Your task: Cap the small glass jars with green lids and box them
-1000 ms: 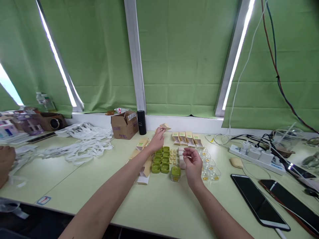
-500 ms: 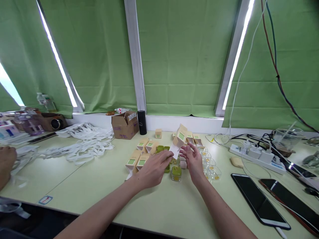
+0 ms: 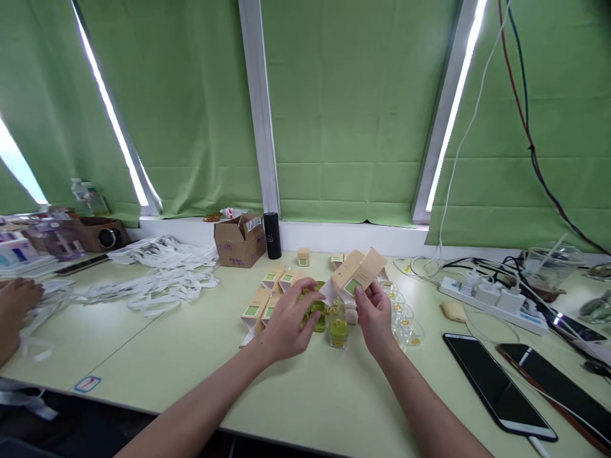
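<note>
Landmark: the green-lidded jar (image 3: 338, 332), stood upright. Far left of it, another person's hand (image 3: 19, 312) is seen by white straps (image 3: 153, 280); whether anything is gripped cannot be told. Behind it, leftward, a brown carton (image 3: 238, 243) and a black cylinder (image 3: 272, 235) are set well back, perhaps to be kept out of the arms' way. Nearer on its left, labelled kraft boxes (image 3: 252, 308) are grouped, likely for easy reach. Just left of the jar, the left hand (image 3: 287, 321) is held with fingers curved and parted over square green pieces (image 3: 319, 324); nothing is seen gripped, and contact cannot be told. Behind the jar, slightly right, the opened kraft box (image 3: 360, 270) is held up, tilted. It is pinched near its label by the right hand (image 3: 375, 315), probably so that the flaps are left free. Right of the jar, clear cups (image 3: 413, 331) are clustered, apparently for single pick-up. Farther right, a phone (image 3: 499, 385) is laid flat.
</note>
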A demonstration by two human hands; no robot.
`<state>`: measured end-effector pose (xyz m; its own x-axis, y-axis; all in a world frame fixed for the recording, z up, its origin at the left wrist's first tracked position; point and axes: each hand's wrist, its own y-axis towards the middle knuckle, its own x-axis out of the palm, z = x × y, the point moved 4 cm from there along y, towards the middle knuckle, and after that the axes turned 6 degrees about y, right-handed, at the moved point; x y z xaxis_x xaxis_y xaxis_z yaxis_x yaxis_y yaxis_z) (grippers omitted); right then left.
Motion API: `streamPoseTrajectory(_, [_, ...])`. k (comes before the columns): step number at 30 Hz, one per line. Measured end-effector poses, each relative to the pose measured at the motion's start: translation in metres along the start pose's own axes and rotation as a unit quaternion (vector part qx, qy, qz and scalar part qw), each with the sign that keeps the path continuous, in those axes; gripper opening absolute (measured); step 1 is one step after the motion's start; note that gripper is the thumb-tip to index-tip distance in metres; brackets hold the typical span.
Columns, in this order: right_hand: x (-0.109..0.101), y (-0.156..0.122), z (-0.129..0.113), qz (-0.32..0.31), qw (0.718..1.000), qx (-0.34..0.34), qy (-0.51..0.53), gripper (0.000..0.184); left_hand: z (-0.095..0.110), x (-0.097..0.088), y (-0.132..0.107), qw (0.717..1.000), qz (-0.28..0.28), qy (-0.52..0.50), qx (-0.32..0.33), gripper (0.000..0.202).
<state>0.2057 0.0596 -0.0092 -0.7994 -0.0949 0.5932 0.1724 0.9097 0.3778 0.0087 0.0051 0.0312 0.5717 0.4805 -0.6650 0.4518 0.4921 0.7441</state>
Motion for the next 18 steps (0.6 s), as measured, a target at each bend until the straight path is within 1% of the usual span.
streamPoseTrajectory(3, [0.001, -0.003, 0.002, -0.021, 0.999, -0.022, -0.043, 0.046, -0.01, 0.01, 0.014, 0.994, 0.004, -0.051, -0.096, 0.053])
streamPoseTrajectory(4, [0.002, -0.005, 0.002, -0.032, 0.997, -0.033, -0.061, 0.046, -0.013, 0.014, 0.019, 0.991, -0.002, -0.065, -0.116, 0.06])
streamPoseTrajectory(6, [0.005, -0.008, 0.002, -0.054, 0.991, -0.062, -0.101, 0.047, -0.018, 0.023, 0.028, 0.987, -0.013, -0.093, -0.133, 0.066])
streamPoseTrajectory(8, [0.008, -0.012, -0.001, -0.076, 0.98, -0.108, -0.15, 0.048, -0.021, 0.031, 0.032, 0.986, -0.012, -0.115, -0.122, 0.064])
streamPoseTrajectory(10, [0.011, -0.015, -0.006, -0.098, 0.956, -0.176, -0.213, 0.043, -0.023, 0.035, 0.031, 0.987, 0.004, -0.123, -0.105, 0.056])
streamPoseTrajectory(12, [0.014, -0.02, -0.011, -0.121, 0.918, -0.252, -0.283, 0.036, -0.024, 0.036, 0.025, 0.989, 0.044, -0.109, -0.088, 0.048])
streamPoseTrajectory(14, [0.016, -0.025, -0.012, -0.139, 0.876, -0.311, -0.341, 0.032, -0.023, 0.033, 0.017, 0.991, 0.095, -0.071, -0.057, 0.044])
streamPoseTrajectory(16, [0.017, -0.03, -0.011, -0.16, 0.843, -0.352, -0.374, 0.035, -0.02, 0.029, 0.01, 0.991, 0.132, -0.025, -0.017, 0.045])
streamPoseTrajectory(18, [0.018, -0.033, -0.01, -0.18, 0.821, -0.38, -0.385, 0.039, -0.019, 0.026, 0.006, 0.988, 0.156, 0.012, 0.011, 0.046])
